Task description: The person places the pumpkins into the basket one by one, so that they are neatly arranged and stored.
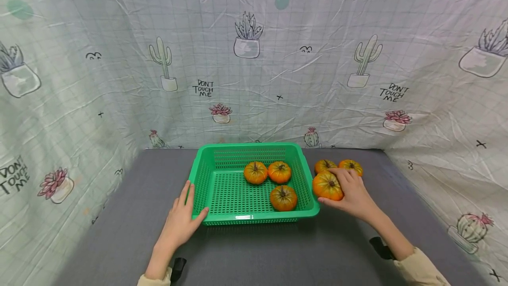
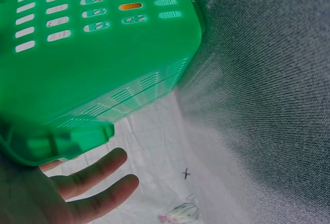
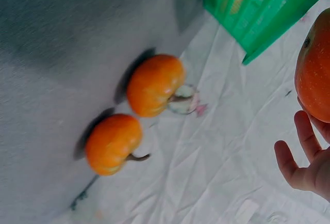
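My right hand (image 1: 351,191) grips a small orange pumpkin (image 1: 327,185) with green streaks, just outside the right rim of the green plastic basket (image 1: 254,216). In the right wrist view that held pumpkin (image 3: 315,69) hangs at the right edge, above the table. My left hand (image 1: 180,222) rests at the basket's left front corner, fingers extended along the rim and thumb over the front edge. Inside the basket sit three pumpkins: two at the back, one (image 1: 283,198) near the front right corner.
Two more pumpkins, one (image 1: 351,167) farther right and one (image 1: 324,165) partly behind the held one, lie on the grey table (image 1: 254,255) right of the basket. A cloth curtain (image 1: 254,78) printed with cacti hangs around the table's back and sides.
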`<state>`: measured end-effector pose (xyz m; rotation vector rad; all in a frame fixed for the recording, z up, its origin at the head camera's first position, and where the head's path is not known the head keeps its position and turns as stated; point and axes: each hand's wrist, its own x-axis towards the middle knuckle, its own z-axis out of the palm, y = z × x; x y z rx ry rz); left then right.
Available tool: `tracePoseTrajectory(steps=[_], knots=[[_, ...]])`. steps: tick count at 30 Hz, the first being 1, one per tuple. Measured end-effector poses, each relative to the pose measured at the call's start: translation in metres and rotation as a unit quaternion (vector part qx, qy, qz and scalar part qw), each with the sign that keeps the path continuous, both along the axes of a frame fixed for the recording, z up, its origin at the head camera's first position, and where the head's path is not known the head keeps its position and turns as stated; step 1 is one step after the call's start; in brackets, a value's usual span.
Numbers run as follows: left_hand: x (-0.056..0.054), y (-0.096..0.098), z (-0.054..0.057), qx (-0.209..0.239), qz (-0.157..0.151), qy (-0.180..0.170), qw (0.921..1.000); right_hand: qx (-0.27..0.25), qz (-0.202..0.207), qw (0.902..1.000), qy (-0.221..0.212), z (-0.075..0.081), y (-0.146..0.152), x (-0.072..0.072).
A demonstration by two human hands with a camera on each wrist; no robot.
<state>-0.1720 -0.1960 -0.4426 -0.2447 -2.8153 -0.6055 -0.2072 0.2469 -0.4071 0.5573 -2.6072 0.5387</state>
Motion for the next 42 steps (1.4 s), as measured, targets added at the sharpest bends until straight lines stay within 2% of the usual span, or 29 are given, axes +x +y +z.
tracePoseTrajectory(steps=[8,14,22,29,34,37,42], knots=[[0.0,0.0,-0.001,-0.001,0.002,0.002,1.0,0.043,0.059,0.9973,0.006,0.012,-0.021,-0.001],[-0.001,0.0,-0.001,0.002,0.001,0.001,1.0,0.094,0.115,0.9886,0.024,0.018,-0.038,-0.008],[0.0,0.0,-0.001,0.003,0.001,0.004,1.0,0.167,0.188,0.9668,0.046,0.025,-0.062,-0.018],[0.0,0.0,-0.001,0.006,-0.002,0.011,0.9999,0.22,0.226,0.9486,0.025,0.032,-0.084,-0.025],[-0.001,0.0,-0.001,0.002,0.001,0.007,1.0,0.269,0.248,0.9305,0.017,0.034,-0.098,-0.034],[-0.001,0.0,-0.001,0.001,0.0,0.009,1.0,0.292,0.263,0.9188,0.034,0.038,-0.106,-0.04],[-0.001,0.0,-0.001,0.0,0.002,0.007,1.0,0.318,0.265,0.9081,0.063,0.049,-0.117,-0.049]])
